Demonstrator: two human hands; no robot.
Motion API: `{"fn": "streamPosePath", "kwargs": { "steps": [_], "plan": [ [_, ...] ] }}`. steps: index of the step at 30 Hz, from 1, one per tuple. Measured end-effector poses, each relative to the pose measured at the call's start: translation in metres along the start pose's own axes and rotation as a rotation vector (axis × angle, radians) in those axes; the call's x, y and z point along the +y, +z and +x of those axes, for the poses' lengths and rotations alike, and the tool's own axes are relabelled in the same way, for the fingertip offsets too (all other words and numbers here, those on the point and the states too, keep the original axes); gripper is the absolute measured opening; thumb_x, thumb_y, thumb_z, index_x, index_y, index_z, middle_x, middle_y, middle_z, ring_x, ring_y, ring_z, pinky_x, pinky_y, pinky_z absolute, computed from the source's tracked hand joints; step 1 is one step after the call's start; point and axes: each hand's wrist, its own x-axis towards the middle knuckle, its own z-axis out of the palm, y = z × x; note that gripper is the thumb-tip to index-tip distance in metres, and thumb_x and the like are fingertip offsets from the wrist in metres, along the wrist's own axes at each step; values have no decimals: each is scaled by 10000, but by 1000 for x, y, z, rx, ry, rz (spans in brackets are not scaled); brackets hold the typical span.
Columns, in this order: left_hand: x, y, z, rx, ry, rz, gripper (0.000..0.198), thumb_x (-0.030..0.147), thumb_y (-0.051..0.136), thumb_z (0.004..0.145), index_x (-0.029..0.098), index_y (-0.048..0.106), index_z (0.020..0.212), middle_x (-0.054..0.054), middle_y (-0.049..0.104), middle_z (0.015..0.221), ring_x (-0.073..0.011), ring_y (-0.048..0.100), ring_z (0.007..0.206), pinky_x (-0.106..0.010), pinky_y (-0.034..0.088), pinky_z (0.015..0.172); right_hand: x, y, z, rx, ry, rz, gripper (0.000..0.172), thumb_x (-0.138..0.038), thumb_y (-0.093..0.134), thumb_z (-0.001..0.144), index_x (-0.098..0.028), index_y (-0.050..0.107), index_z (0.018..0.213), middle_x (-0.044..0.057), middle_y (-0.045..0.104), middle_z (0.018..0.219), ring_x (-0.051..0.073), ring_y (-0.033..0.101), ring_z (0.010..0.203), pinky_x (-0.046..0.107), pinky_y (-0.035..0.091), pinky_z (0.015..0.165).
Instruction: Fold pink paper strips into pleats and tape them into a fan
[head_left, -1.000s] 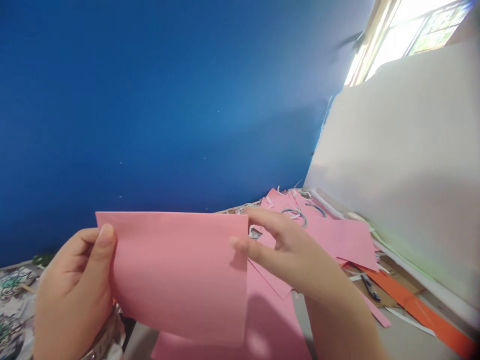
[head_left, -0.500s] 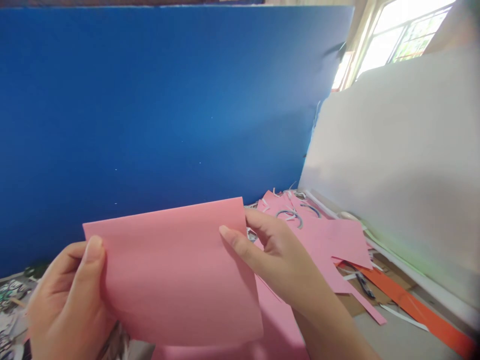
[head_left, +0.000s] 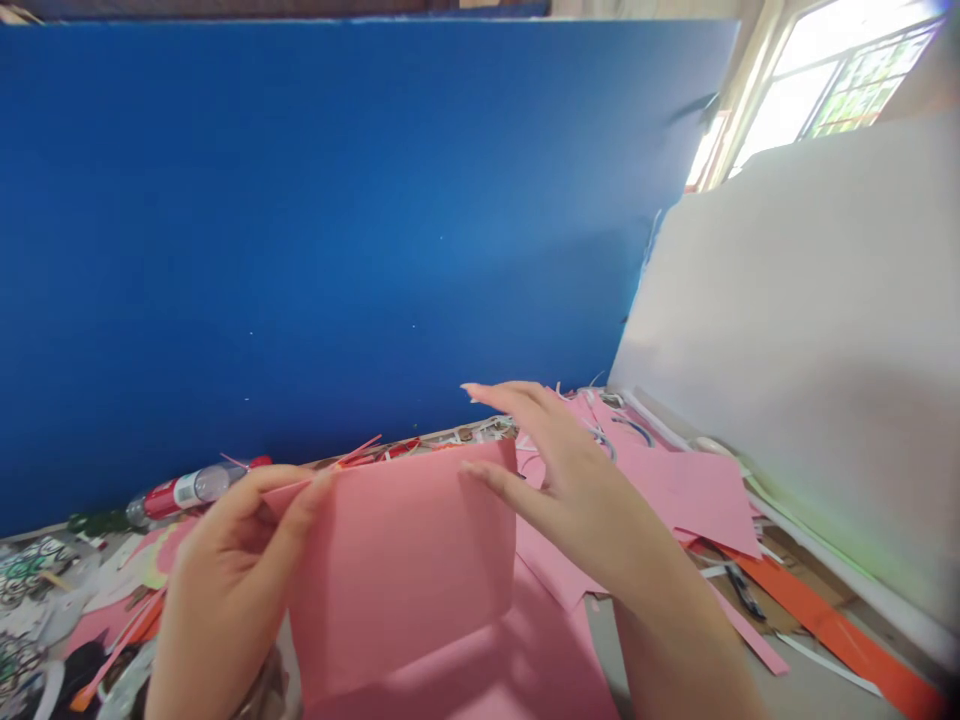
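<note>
A sheet of pink paper (head_left: 405, 560) is held up in front of me, tilted, with its top edge bent at the left end. My left hand (head_left: 232, 570) pinches that upper left edge between thumb and fingers. At the upper right corner, my right hand (head_left: 570, 480) has its fingers stretched out beyond the edge and apart from the thumb. The thumb tip lies against or just in front of the sheet; I cannot tell which. Below it, another pink sheet (head_left: 555, 640) lies on the table, partly covered.
Pink paper scraps (head_left: 682, 490) pile up at the right, near a black-handled tool (head_left: 744, 592) and an orange strip (head_left: 840, 630). A plastic bottle (head_left: 184, 492) lies at the left among clutter. A blue panel (head_left: 337, 220) and a white panel (head_left: 810, 280) stand behind.
The paper has moved lower, and my left hand has shifted right along its top edge. My right hand has loosened, its fingers lifting off the right side.
</note>
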Motion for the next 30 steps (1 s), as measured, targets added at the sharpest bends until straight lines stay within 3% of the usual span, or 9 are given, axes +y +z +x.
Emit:
{"fn": "streamPosePath", "kwargs": {
  "steps": [2, 4, 7, 9, 19, 24, 30],
  "plan": [
    [5, 7, -5, -108, 53, -16, 190, 408, 599, 802, 226, 626, 848, 15, 655, 781, -134, 593, 670, -207, 466, 588, -2, 6, 0, -82, -83, -44, 300, -331, 482, 907, -360, 489, 1206, -37, 537, 1242, 168, 444, 1157, 380, 259, 1019],
    [7, 15, -9, -159, 85, -13, 165, 378, 585, 822, 230, 631, 877, 7, 670, 823, -147, 602, 717, -220, 469, 632, -8, 13, 1, -167, -138, -54, 175, -277, 424, 940, -300, 565, 1040, -41, 625, 1052, 144, 516, 1019, 376, 243, 1008],
    [6, 24, -14, -210, 144, -15, 137, 332, 559, 847, 238, 639, 907, -1, 685, 884, -162, 612, 803, -222, 471, 668, -15, 20, 1, -208, -142, -55, 218, -224, 372, 958, -224, 526, 803, -48, 604, 785, 123, 521, 792, 326, 319, 880],
    [5, 27, -14, -222, 144, -41, 142, 315, 543, 860, 249, 643, 937, 2, 688, 912, -156, 613, 813, -216, 474, 672, -17, 22, 2, -206, -145, -50, 240, -212, 376, 956, -210, 481, 740, -56, 564, 723, 115, 491, 726, 306, 324, 825],
    [6, 26, -10, -251, 5, -174, 176, 356, 521, 865, 227, 641, 862, 15, 647, 735, -159, 590, 778, -212, 461, 624, -15, 21, 0, -226, -181, -39, 280, -129, 410, 928, -192, 381, 657, -71, 466, 621, 105, 418, 639, 288, 317, 773],
    [6, 23, -8, -211, -46, -202, 199, 382, 533, 856, 213, 606, 780, 23, 620, 721, -132, 556, 658, -213, 445, 594, -14, 21, 2, -223, -172, -69, 248, -161, 397, 938, -199, 443, 697, -61, 527, 666, 110, 458, 659, 302, 315, 788],
    [5, 24, -7, -174, 61, -123, 152, 327, 514, 877, 224, 590, 796, 31, 607, 756, -124, 542, 698, -198, 425, 617, -14, 20, 2, -213, -162, -69, 218, -213, 419, 938, -206, 485, 730, -56, 573, 721, 117, 492, 711, 303, 311, 795]
  ]
}}
